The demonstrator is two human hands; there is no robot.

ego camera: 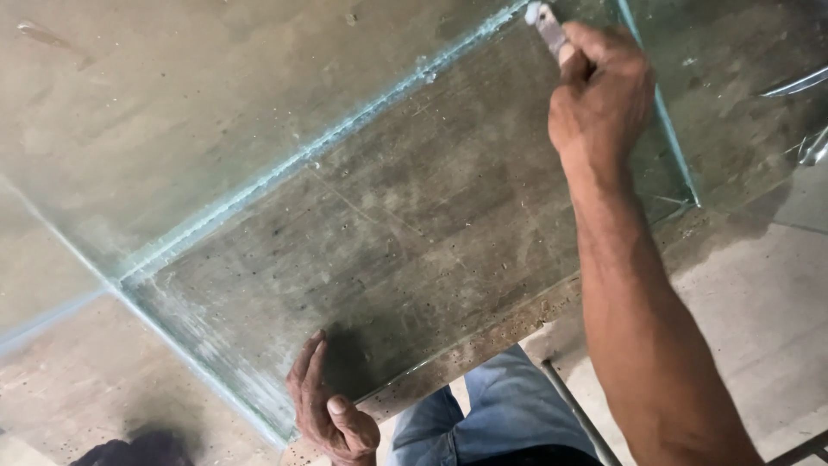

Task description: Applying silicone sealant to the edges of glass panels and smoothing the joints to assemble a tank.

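A person is working on a glass tank (405, 216) that is lying on a stone tabletop (759, 293), seen from above. The right hand (599, 95) is reaching across the tank to its far corner, fingers clamped together around a small scraper (547, 26) whose pale tip is touching the inside seam (345, 138) where two panes are meeting. That seam is running diagonally from the upper right down to the lower left, showing as a pale green line flecked with white residue.

The left hand (332, 410) is resting at the near edge of the tank, fingers pressed flat and close together against the glass, thumb lying over the rim; it is bracing the pane rather than gripping anything. The right forearm is stretching from the lower right corner up over the tank's right side.

The glass is looking cloudy and smeared, with the mottled brown stone showing through it. Blue jeans (492, 414) are showing below the tabletop's edge, between the two arms, beside a thin metal rod (573, 410). A dark cloth (129, 450) is lying at the lower left, near the tank's corner, and a strip of clear plastic film (806, 112) is glinting at the far right.
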